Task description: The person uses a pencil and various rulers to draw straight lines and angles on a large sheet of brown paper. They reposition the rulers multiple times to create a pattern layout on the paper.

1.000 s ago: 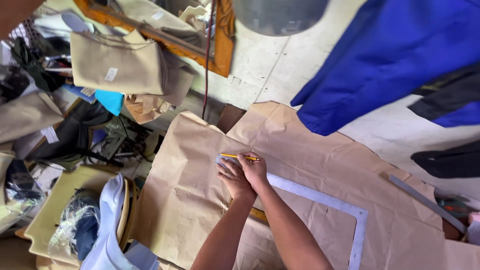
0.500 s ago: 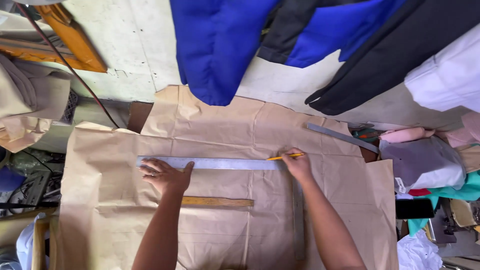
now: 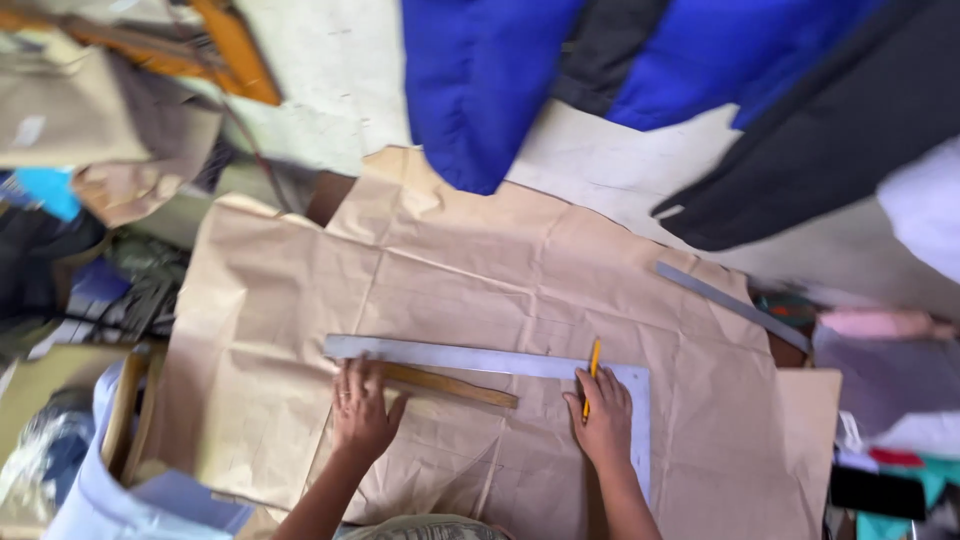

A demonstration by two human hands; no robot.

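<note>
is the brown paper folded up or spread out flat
Spread out. The brown paper lies open, creased, under the metal square, with both hands pressing on top.

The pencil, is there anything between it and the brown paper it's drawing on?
Nothing visible. The right hand holds the yellow pencil beside the metal square ruler, its tip pointing down at the brown paper. The left hand rests on the ruler's long arm and the wooden ruler, off to the side.
</note>
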